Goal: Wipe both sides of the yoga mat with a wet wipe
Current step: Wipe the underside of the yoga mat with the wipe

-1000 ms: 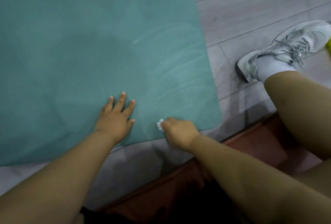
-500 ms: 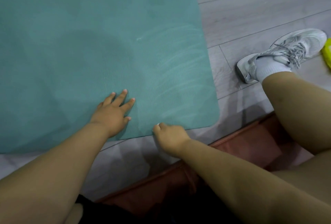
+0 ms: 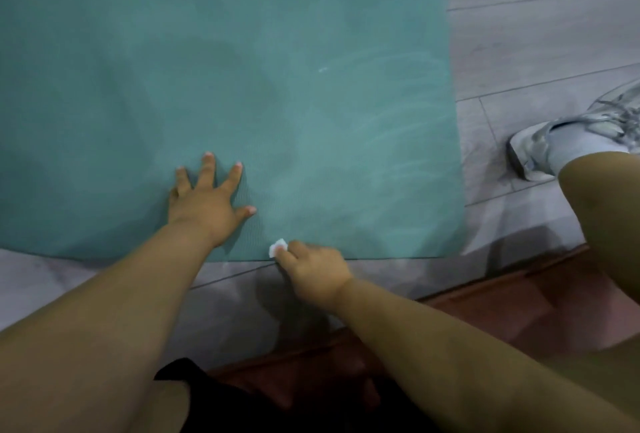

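A teal yoga mat [image 3: 221,61] lies flat on the grey floor and fills most of the view. Faint wet streaks show on its right part. My left hand [image 3: 204,204] presses flat on the mat near its front edge, fingers spread. My right hand [image 3: 313,268] sits at the mat's front edge, fingers curled round a small white wet wipe [image 3: 278,247]. Only a corner of the wipe sticks out past my fingers; the rest is hidden in the hand.
Grey plank floor [image 3: 540,41] runs along the mat's right side and front. My right leg with a white sock and grey sneaker [image 3: 571,136] lies to the right. A reddish-brown surface [image 3: 502,311] is under me at the bottom.
My right hand slid along the mat's front edge with the wipe, which shows again past the fingers. The view shifted right to left, so the mat and left hand sit further right.
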